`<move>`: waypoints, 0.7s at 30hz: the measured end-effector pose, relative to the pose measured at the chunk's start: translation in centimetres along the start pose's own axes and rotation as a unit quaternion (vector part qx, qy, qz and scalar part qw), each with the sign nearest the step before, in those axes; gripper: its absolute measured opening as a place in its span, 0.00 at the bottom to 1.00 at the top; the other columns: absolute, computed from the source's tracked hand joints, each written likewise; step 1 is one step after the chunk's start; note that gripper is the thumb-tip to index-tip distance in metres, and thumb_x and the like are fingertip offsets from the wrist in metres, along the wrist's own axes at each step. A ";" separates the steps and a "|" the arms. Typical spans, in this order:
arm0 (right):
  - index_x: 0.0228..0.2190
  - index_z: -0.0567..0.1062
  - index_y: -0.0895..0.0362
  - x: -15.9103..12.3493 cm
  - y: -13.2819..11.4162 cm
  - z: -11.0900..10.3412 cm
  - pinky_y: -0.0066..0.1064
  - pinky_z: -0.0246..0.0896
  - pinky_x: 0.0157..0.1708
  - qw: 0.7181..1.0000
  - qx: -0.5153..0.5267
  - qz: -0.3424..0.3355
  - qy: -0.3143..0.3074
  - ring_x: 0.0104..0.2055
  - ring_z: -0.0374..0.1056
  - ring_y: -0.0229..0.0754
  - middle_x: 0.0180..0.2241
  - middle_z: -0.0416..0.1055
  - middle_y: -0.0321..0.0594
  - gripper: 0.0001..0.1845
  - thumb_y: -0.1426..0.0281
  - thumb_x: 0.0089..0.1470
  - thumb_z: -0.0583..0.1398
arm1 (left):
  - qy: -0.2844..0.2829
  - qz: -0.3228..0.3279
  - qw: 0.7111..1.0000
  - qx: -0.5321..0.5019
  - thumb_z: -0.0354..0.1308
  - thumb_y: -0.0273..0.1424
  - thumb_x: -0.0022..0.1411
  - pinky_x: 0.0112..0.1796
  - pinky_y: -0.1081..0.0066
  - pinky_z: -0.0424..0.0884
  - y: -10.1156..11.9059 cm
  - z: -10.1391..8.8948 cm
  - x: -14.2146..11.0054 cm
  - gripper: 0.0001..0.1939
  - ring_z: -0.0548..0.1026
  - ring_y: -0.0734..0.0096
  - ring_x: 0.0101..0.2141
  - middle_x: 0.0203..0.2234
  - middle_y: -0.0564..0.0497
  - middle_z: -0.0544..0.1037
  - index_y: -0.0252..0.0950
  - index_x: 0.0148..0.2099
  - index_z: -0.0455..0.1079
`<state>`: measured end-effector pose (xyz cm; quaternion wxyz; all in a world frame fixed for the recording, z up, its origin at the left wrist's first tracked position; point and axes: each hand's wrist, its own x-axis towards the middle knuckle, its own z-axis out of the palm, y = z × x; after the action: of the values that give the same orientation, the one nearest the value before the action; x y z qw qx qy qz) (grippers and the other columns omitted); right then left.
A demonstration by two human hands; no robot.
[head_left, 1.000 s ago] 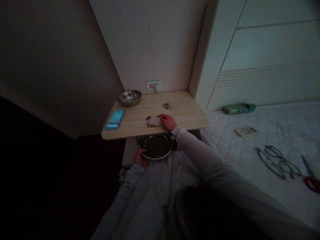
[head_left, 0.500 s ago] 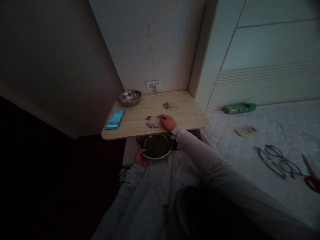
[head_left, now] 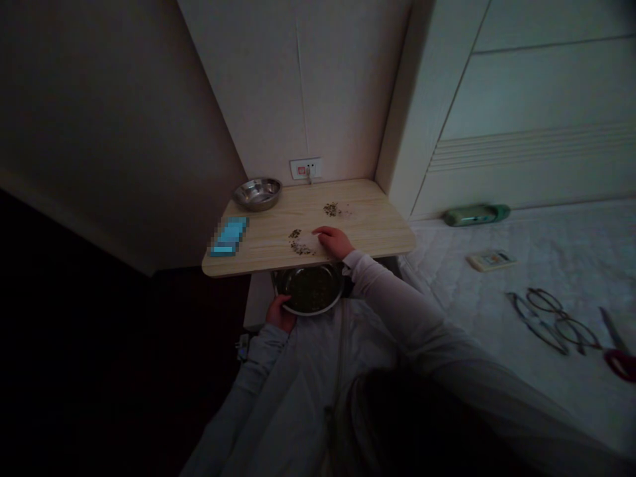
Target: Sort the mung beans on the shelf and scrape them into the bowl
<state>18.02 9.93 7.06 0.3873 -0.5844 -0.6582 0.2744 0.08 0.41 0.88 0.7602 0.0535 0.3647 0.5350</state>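
Steel bowl (head_left: 311,289) gripped by left hand (head_left: 279,314); right hand (head_left: 334,241) flat on table (head_left: 368,225).

Dim light is falling over a small room corner. Pale walls (head_left: 318,79) are meeting behind a light wooden table (head_left: 368,222), with a wall socket (head_left: 305,169) sitting at 12 o'clock from its middle. A white panelled wardrobe (head_left: 521,112) is standing at 2 o'clock, and a white bed (head_left: 497,318) is stretching at 4 o'clock. Deep shadow is filling the lower left.
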 end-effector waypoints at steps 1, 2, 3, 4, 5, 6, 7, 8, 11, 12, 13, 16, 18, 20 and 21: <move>0.35 0.73 0.58 0.1 0.1 0.0 0.27 0.57 0.35 1.000 0.013 0.004 0.006 0.30 0.62 0.35 0.25 0.69 0.34 0.17 0.73 0.44 0.49 | -0.003 0.001 1.000 0.001 0.47 0.18 0.42 0.46 0.65 0.62 0.0 0.0 0.0 0.21 0.72 0.66 0.40 0.24 0.52 0.78 0.35 0.39 0.70; 0.35 0.73 0.58 0.1 0.1 0.0 0.26 0.57 0.34 0.999 0.028 0.008 0.012 0.28 0.62 0.34 0.23 0.68 0.34 0.17 0.73 0.43 0.49 | -0.005 0.001 1.000 0.004 0.47 0.18 0.43 0.46 0.64 0.63 0.0 0.0 0.0 0.21 0.72 0.65 0.40 0.24 0.52 0.78 0.35 0.39 0.70; 0.34 0.73 0.58 0.1 0.2 -0.1 0.26 0.57 0.33 0.999 0.046 0.011 0.019 0.27 0.61 0.34 0.22 0.68 0.33 0.17 0.72 0.43 0.49 | -0.003 -0.003 1.000 0.008 0.46 0.18 0.43 0.45 0.64 0.63 0.0 0.0 0.0 0.20 0.72 0.65 0.40 0.24 0.52 0.78 0.36 0.39 0.70; 0.34 0.72 0.59 0.1 0.4 -0.2 0.25 0.57 0.32 0.998 0.064 0.013 0.024 0.27 0.61 0.34 0.21 0.67 0.33 0.17 0.72 0.43 0.49 | -0.001 -0.007 1.000 0.013 0.46 0.18 0.43 0.45 0.64 0.63 0.0 0.0 -0.1 0.20 0.72 0.64 0.40 0.24 0.51 0.78 0.36 0.38 0.70; 0.34 0.72 0.59 0.0 0.6 -0.5 0.25 0.57 0.31 0.996 0.081 0.016 0.026 0.26 0.61 0.33 0.21 0.66 0.32 0.17 0.71 0.43 0.49 | 0.001 -0.013 1.000 0.018 0.46 0.19 0.43 0.45 0.63 0.64 0.0 0.0 -0.1 0.19 0.72 0.63 0.40 0.25 0.51 0.78 0.36 0.37 0.71; 0.35 0.72 0.59 -0.2 0.8 -0.8 0.25 0.57 0.30 0.995 0.095 0.021 0.029 0.25 0.60 0.33 0.20 0.66 0.32 0.17 0.71 0.43 0.50 | 0.002 -0.019 1.000 0.022 0.46 0.19 0.43 0.44 0.63 0.64 -0.1 0.0 -0.1 0.19 0.72 0.62 0.40 0.25 0.50 0.78 0.36 0.36 0.71; 0.35 0.71 0.59 -0.4 1.1 -1.3 0.25 0.57 0.29 0.994 0.104 0.027 0.033 0.24 0.60 0.33 0.20 0.65 0.32 0.17 0.70 0.43 0.50 | 0.003 -0.026 0.999 0.027 0.47 0.19 0.43 0.44 0.62 0.64 -0.2 0.0 -0.1 0.18 0.72 0.62 0.40 0.25 0.49 0.78 0.35 0.35 0.71; 0.35 0.71 0.59 -0.7 1.5 -1.9 0.25 0.57 0.29 0.993 0.109 0.033 0.039 0.24 0.60 0.33 0.20 0.65 0.32 0.17 0.70 0.43 0.50 | 0.003 -0.036 0.999 0.034 0.47 0.19 0.42 0.44 0.62 0.65 -0.3 0.1 -0.1 0.17 0.72 0.61 0.40 0.25 0.49 0.78 0.34 0.34 0.71; 0.35 0.71 0.60 -1.8 2.7 -3.8 0.26 0.57 0.28 0.989 0.115 0.052 0.079 0.23 0.60 0.33 0.20 0.65 0.33 0.17 0.69 0.41 0.51 | 0.002 -0.062 0.997 0.052 0.49 0.19 0.39 0.43 0.62 0.65 -0.7 0.5 0.1 0.15 0.72 0.60 0.39 0.24 0.48 0.77 0.32 0.30 0.72; 0.35 0.71 0.60 -2.2 3.1 -4.5 0.26 0.56 0.28 0.988 0.115 0.060 0.089 0.22 0.59 0.33 0.19 0.65 0.33 0.18 0.68 0.41 0.50 | 0.002 -0.067 0.996 0.057 0.49 0.18 0.39 0.43 0.63 0.65 -0.9 0.7 0.2 0.14 0.73 0.60 0.38 0.23 0.48 0.77 0.32 0.28 0.72; 0.34 0.71 0.60 -2.6 3.3 -5.0 0.26 0.56 0.27 0.987 0.110 0.067 0.093 0.22 0.59 0.33 0.19 0.65 0.33 0.18 0.68 0.41 0.50 | 0.003 -0.068 0.996 0.063 0.49 0.18 0.39 0.43 0.63 0.65 -1.0 0.9 0.3 0.13 0.73 0.60 0.38 0.22 0.47 0.77 0.32 0.27 0.72; 0.34 0.72 0.59 -3.3 3.7 -5.8 0.26 0.55 0.24 0.990 0.085 0.075 0.086 0.20 0.58 0.33 0.19 0.65 0.32 0.18 0.67 0.41 0.51 | 0.007 -0.069 0.995 0.075 0.49 0.18 0.39 0.43 0.62 0.65 -1.1 1.2 0.6 0.11 0.73 0.60 0.37 0.19 0.47 0.76 0.31 0.25 0.71; 0.33 0.72 0.59 -3.3 3.5 -5.5 0.26 0.55 0.25 0.993 0.064 0.070 0.069 0.21 0.59 0.33 0.19 0.66 0.32 0.17 0.68 0.41 0.51 | 0.001 -0.069 0.995 0.070 0.49 0.19 0.39 0.43 0.62 0.65 -1.0 1.2 0.7 0.11 0.73 0.60 0.37 0.20 0.47 0.76 0.31 0.25 0.71; 0.33 0.72 0.59 -3.0 3.1 -4.9 0.26 0.56 0.27 0.996 0.040 0.060 0.054 0.23 0.60 0.34 0.19 0.66 0.33 0.17 0.69 0.41 0.51 | -0.002 -0.072 0.996 0.058 0.49 0.20 0.40 0.43 0.62 0.65 -0.9 1.1 0.6 0.12 0.73 0.60 0.38 0.22 0.47 0.77 0.32 0.27 0.71; 0.33 0.72 0.59 -2.7 2.9 -4.6 0.27 0.56 0.28 0.997 0.028 0.056 0.050 0.23 0.61 0.34 0.19 0.67 0.33 0.16 0.69 0.42 0.51 | 0.001 -0.071 0.996 0.052 0.49 0.20 0.40 0.43 0.62 0.65 -0.9 1.0 0.5 0.12 0.73 0.61 0.38 0.22 0.48 0.77 0.32 0.28 0.71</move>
<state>23.46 7.33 6.73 0.4201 -0.6221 -0.5966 0.2841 1.45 0.76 0.98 0.7922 0.0669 0.3954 0.4599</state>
